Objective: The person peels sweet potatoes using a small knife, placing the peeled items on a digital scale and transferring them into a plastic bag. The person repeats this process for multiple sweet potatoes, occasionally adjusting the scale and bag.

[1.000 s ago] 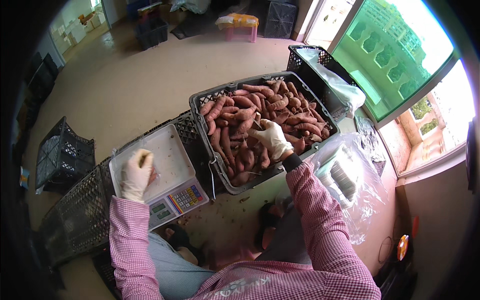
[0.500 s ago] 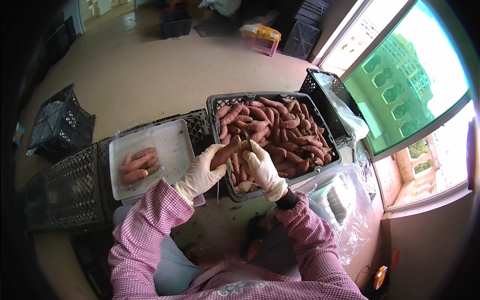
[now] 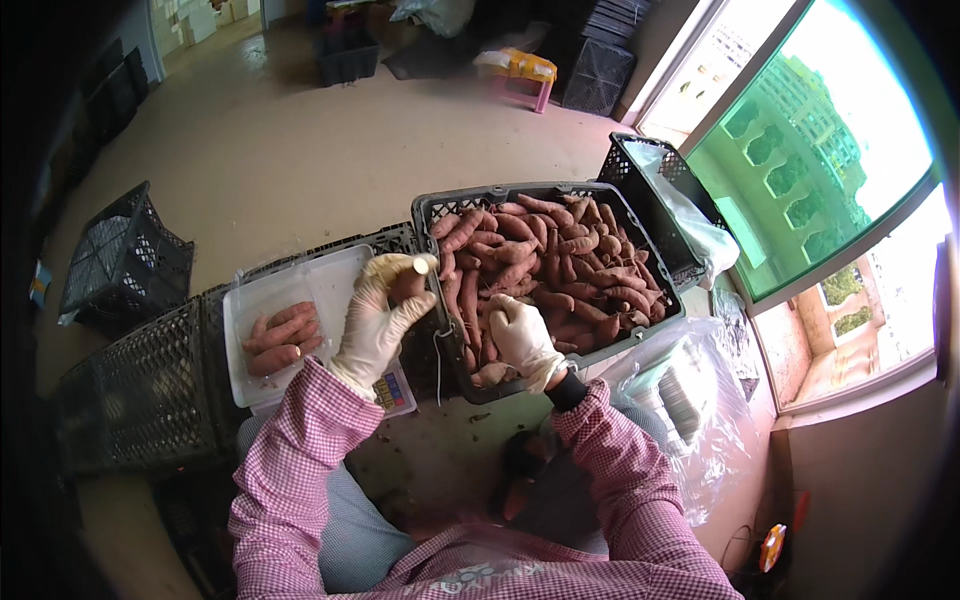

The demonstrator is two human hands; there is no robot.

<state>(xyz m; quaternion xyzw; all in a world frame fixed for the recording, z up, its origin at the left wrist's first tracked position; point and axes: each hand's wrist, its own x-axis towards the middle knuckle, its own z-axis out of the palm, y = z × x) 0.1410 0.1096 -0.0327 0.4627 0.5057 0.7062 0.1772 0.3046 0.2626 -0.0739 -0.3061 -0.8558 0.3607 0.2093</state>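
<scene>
My left hand (image 3: 370,330), in a pale glove, grips a sweet potato (image 3: 408,282) upright, its pale cut end facing up, above the tray's right side. My right hand (image 3: 520,335), also gloved, is closed over the front left of a black crate (image 3: 427,210) heaped with sweet potatoes (image 3: 560,260); what its fingers hold is hidden. Left of the crate, several sweet potatoes (image 3: 280,340) lie in the white tray (image 3: 245,300) of a scale, whose keypad (image 3: 395,390) shows partly below my left wrist.
Black crates stand at far left (image 3: 120,260), behind right (image 3: 680,230) and beneath the scale (image 3: 150,400). A plastic bag with white packs (image 3: 670,390) lies right of my knee. A stool (image 3: 515,75) and stacked crates (image 3: 600,75) are farther back. A glass door (image 3: 800,170) borders the right.
Sweet potatoes now lie in the tray, bare a second ago. Since half a second ago my left hand has lifted its sweet potato up and left, away from my right hand.
</scene>
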